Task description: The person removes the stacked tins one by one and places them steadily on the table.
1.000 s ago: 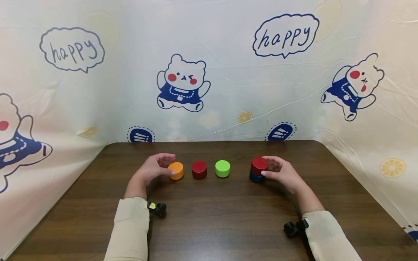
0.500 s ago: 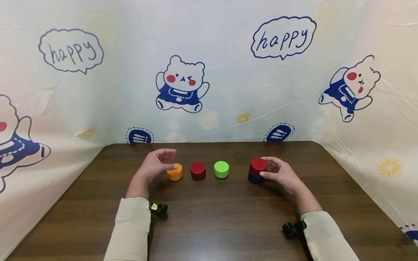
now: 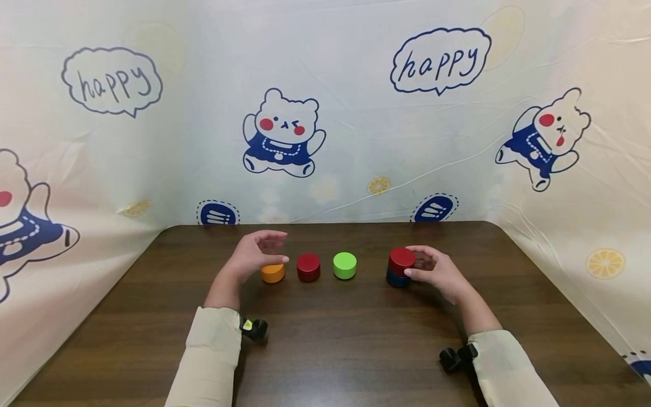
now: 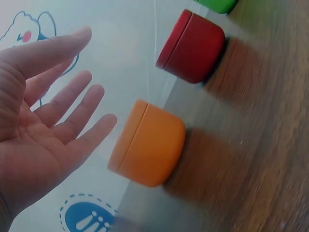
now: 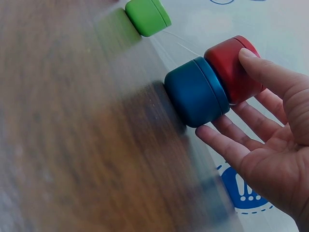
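Head view, stack: a red block (image 3: 402, 259) sits on a blue block (image 3: 396, 278) on the dark wooden table (image 3: 325, 345). This stack is my landmark. It is the only stack, two high.
Head view, right hand: my right hand (image 3: 438, 271) is at the stack's right side, thumb on the near side of the top red block and fingers curved behind it. I am touching and steadying it, not lifting it.
Head view, loose blocks: left of the stack stand a green block (image 3: 344, 265), then a second red block (image 3: 308, 267), then an orange block (image 3: 273, 273) farthest from it. All three rest singly on the table, apart from one another.
Head view, left hand: my left hand (image 3: 256, 254) hovers over the orange block with fingers spread and relaxed, holding nothing.
Left wrist view: my palm and straight fingers (image 4: 72, 113) are open just beside the orange block (image 4: 149, 145) with a gap between them. The second red block (image 4: 193, 46) lies beyond it, towards the stack.
Right wrist view: my thumb (image 5: 270, 72) presses on the top red block (image 5: 234, 67) and my other fingers curl loosely under the blue block (image 5: 198, 96). The green block (image 5: 147, 17) stands well apart from the stack.
Progress, as I judge it: one block is placed on the blue one. Three are left unstacked, and the orange one is not yet gripped.
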A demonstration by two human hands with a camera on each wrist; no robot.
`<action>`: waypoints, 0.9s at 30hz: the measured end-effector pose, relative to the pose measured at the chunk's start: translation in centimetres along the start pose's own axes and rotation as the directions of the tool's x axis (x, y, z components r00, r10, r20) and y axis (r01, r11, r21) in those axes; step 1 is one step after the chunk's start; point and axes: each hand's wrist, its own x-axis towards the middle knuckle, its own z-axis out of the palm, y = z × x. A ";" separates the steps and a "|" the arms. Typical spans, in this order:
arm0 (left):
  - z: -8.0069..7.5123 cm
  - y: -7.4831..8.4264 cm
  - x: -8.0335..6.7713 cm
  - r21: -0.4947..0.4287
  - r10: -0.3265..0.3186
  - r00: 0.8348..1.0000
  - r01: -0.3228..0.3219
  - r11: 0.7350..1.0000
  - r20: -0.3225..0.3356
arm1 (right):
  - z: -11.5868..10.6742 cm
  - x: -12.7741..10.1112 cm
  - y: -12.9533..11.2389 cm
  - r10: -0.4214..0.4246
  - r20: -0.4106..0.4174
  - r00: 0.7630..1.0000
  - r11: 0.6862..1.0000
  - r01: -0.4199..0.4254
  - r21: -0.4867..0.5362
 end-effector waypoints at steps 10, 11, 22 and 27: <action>1.1 0.9 0.1 0.025 0.007 1.000 -0.008 1.000 0.029 | 0.0 0.1 0.2 -0.013 0.000 1.000 1.000 0.013 0.005; 1.2 1.0 0.1 0.025 0.005 1.000 -0.006 1.000 0.029 | 0.0 0.1 0.2 -0.012 0.002 1.000 1.000 0.012 0.003; 2.4 1.9 0.1 0.069 0.078 0.994 -0.083 0.994 0.073 | -0.1 0.0 0.6 0.037 0.034 0.999 0.997 -0.035 -0.062; 3.4 2.7 0.1 0.083 0.124 0.987 -0.132 0.988 0.103 | 0.0 0.1 0.7 0.034 0.046 0.998 0.998 -0.031 -0.060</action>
